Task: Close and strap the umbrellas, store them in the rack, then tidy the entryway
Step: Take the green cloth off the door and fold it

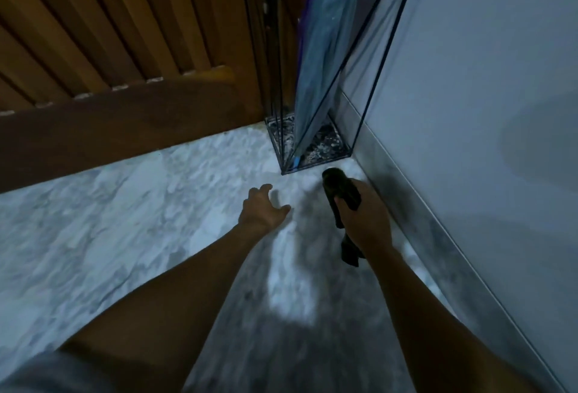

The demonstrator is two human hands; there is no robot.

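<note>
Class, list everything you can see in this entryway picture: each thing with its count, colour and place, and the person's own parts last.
Rack: one, black wire, in the corner.
Umbrella: one, pale blue, closed, standing in the rack.
Door: one, brown slatted wood, left of the rack.
Wall: one, pale grey, right.
Floor: white-grey marble, below.
Dark object: one, blackish, in the right hand; too blurred to name.
Left hand: open, over the floor.
Right hand: closed on the dark object.

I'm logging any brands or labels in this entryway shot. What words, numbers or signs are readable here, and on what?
None readable.
The dark folded umbrella in the right hand: no print visible.
The clear umbrella in the wire rack: no label shows.
The wooden door and wall: no signs.
</note>
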